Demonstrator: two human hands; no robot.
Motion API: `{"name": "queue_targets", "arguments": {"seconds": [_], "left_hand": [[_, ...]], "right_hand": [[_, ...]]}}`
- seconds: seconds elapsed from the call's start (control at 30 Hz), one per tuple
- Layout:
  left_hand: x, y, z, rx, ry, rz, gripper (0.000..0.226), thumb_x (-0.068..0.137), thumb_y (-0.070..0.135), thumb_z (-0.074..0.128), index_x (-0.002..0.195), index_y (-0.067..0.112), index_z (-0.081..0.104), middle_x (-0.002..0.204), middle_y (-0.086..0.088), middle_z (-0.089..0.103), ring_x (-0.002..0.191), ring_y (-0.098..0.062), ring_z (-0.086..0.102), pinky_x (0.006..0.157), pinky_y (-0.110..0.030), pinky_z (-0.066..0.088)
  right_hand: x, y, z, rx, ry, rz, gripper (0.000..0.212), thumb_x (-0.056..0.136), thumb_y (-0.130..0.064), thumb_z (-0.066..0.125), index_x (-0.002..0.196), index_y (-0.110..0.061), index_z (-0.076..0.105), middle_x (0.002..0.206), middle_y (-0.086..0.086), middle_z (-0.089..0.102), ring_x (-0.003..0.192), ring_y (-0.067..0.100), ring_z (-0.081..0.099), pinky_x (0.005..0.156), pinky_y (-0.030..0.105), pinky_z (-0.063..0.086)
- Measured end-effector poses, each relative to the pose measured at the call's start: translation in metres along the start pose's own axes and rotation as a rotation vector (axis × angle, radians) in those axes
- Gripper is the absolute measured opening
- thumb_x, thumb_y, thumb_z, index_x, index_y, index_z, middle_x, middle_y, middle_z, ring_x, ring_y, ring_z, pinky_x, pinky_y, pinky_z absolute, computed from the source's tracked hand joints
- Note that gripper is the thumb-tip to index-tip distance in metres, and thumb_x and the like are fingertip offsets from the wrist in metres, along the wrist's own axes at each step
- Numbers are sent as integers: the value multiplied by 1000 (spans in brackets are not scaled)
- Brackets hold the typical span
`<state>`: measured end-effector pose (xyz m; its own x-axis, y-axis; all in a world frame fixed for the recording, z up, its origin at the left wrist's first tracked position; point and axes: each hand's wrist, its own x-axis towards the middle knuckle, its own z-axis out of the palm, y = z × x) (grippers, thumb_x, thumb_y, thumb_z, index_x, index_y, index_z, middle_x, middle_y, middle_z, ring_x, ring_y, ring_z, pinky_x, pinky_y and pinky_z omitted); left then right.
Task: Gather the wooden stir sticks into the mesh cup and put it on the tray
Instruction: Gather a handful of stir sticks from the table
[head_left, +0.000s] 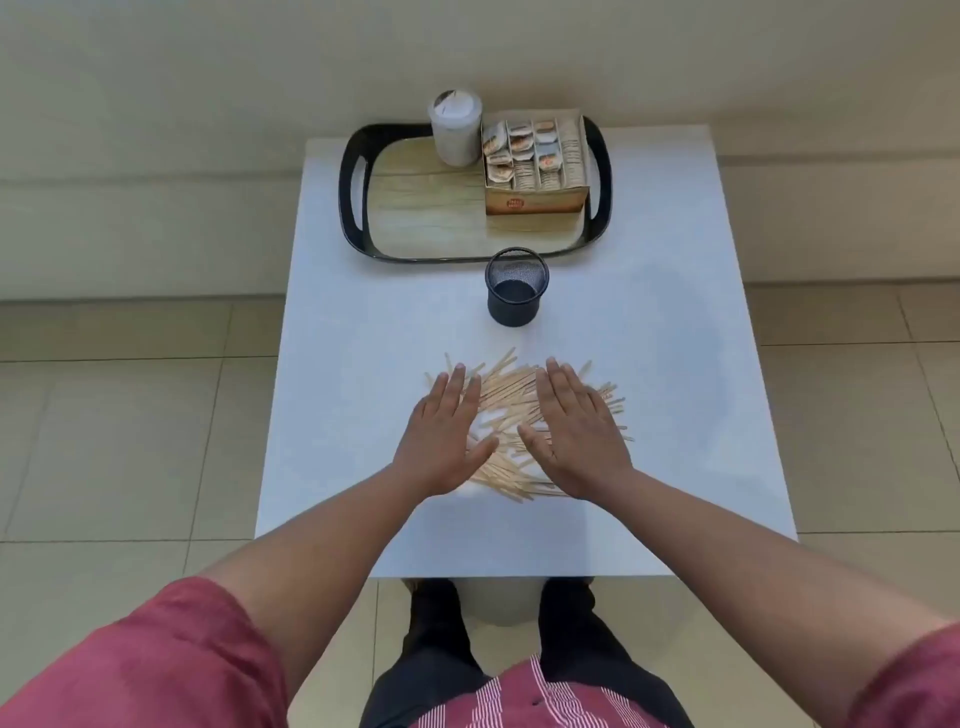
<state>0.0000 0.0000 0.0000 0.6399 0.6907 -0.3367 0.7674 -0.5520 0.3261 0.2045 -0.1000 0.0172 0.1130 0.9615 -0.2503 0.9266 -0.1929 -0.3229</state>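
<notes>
A loose heap of pale wooden stir sticks (511, 402) lies scattered on the white table (675, 415). My left hand (441, 441) rests flat over the heap's left side, fingers spread. My right hand (576, 436) lies flat over the right side, also holding nothing. Beyond the heap stands an empty black mesh cup (517, 287), upright. Behind it sits a black-rimmed tray (358, 187) with a wood-patterned floor.
On the tray stand a white lidded jar (456, 130) at the back and a cardboard box of sachets (535, 161) on the right; the tray's left half is bare. Tiled floor surrounds the small table.
</notes>
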Motion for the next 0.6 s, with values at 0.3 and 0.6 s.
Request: {"name": "queue_targets", "arguments": {"seconds": [0.3,0.6], "left_hand": [[11,-9,13,47,-253,4,120,71,86,55,158,36,-11,166,2,-24,154,-26,-19,123,-48,7],[22,-6,16,37,-242,54,97,79,38,80,157,30,21,169,-3,1,154,-33,2,122,-50,22]], "right_hand": [[6,32,11,-32,-254,-5,85,100,-61,42,164,-20,3,172,-2,-8,158,19,-4,126,43,15],[10,44,18,12,-292,-5,62,96,-26,62,154,-18,40,170,8,15,156,29,11,125,38,16]]}}
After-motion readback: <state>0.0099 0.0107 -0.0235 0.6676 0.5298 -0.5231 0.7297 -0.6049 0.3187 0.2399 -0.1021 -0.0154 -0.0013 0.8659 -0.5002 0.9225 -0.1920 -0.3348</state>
